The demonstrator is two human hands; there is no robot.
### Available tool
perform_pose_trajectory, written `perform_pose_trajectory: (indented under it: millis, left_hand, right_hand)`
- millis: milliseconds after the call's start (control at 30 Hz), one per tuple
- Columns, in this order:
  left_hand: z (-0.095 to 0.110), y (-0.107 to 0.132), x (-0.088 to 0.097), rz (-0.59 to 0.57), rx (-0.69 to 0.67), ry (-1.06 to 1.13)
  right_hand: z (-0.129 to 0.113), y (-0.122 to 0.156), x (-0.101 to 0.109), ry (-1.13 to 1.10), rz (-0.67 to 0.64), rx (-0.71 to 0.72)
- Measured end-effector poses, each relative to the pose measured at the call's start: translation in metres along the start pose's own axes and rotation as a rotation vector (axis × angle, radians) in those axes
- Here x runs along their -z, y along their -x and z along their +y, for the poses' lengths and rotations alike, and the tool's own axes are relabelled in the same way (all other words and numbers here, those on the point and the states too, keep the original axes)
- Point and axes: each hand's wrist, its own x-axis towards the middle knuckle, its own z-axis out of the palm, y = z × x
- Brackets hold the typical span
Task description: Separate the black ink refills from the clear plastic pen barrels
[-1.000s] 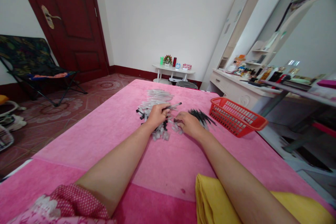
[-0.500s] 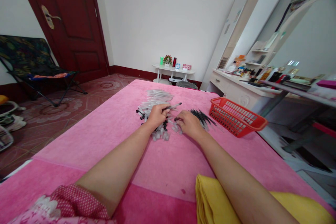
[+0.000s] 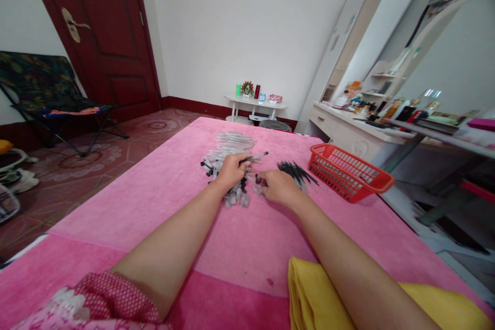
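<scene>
My left hand (image 3: 233,171) is closed around a pen (image 3: 258,156), whose dark end points to the right. Beneath and beyond it lies a stack of clear pen barrels (image 3: 234,140). Clear pen caps (image 3: 236,198) and small black pieces (image 3: 208,166) are heaped around that hand. To the right, my right hand (image 3: 279,185) is low over a few more caps, its fingers bent together. Whatever is between those fingertips is too small and hidden to name. Just past this hand lies a bundle of black-ended pen refills (image 3: 297,171).
A red plastic basket (image 3: 348,172) stands on the pink cloth (image 3: 154,206) at the right. Folded yellow fabric (image 3: 320,294) lies under my right forearm. A dressing table (image 3: 348,124) with bottles is beyond the basket; a folding chair (image 3: 50,87) is at the left.
My right hand has shifted slightly left and down, and its fingers have curled in over the caps. My left hand keeps its hold on the pen, almost unmoved.
</scene>
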Motion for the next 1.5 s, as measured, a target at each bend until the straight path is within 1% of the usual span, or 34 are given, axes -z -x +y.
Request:
perform_pose_trajectory:
  millis: [100,167,233,300,367,433,600,667,767,867,933,1033,1133,1200,1267,1367,1500]
  left_hand:
    - [0.000,0.000,0.000,-0.006,0.001,0.015]
    - [0.000,0.000,0.000,-0.003,-0.006,0.011]
    - [0.000,0.000,0.000,-0.002,-0.012,0.006]
    - [0.000,0.000,0.000,-0.005,-0.015,0.010]
    - [0.000,0.000,0.000,-0.008,-0.013,0.018]
    - [-0.001,0.000,0.000,-0.009,-0.016,0.017]
    - [-0.005,0.000,0.000,-0.001,-0.029,-0.022]
    - [-0.006,0.000,-0.001,-0.002,-0.030,-0.027]
    - [-0.008,0.000,-0.002,-0.005,-0.028,-0.018]
    - [-0.008,0.000,-0.002,-0.007,-0.023,-0.008]
    - [-0.007,0.000,-0.002,-0.014,-0.025,-0.012]
    - [-0.004,0.000,-0.001,-0.020,-0.035,-0.026]
    - [-0.001,0.001,0.000,-0.032,-0.045,-0.039]
    - [0.000,0.001,0.001,-0.039,-0.049,-0.040]
    - [0.000,0.001,0.001,-0.042,-0.053,-0.035]
    - [-0.001,0.001,0.001,-0.041,-0.053,-0.027]
    - [-0.002,0.001,0.000,-0.045,-0.045,-0.033]
  right_hand:
    - [-0.006,0.003,0.004,0.030,-0.019,-0.017]
    - [-0.008,0.004,0.006,0.009,-0.008,-0.030]
    - [-0.005,0.003,0.004,-0.054,0.015,-0.038]
    - [0.001,-0.001,0.001,-0.165,0.040,-0.030]
    - [0.011,-0.007,-0.003,-0.329,0.070,-0.027]
    - [0.021,-0.014,-0.007,-0.547,0.133,-0.065]
    - [0.041,-0.020,-0.005,-1.146,0.393,-0.254]
    - [0.043,-0.019,-0.002,-1.320,0.437,-0.314]
    - [0.044,-0.016,0.003,-1.462,0.442,-0.364]
    - [0.043,-0.015,0.005,-1.507,0.444,-0.378]
    - [0.043,-0.015,0.005,-1.500,0.449,-0.371]
    - [0.044,-0.017,0.003,-1.409,0.457,-0.301]
    - [0.042,-0.018,0.000,-1.309,0.438,-0.219]
    - [0.039,-0.019,-0.001,-1.292,0.428,-0.197]
    - [0.036,-0.019,-0.001,-1.297,0.439,-0.205]
    - [0.035,-0.018,0.000,-1.263,0.497,-0.232]
    - [0.042,-0.018,0.000,-1.140,0.680,-0.256]
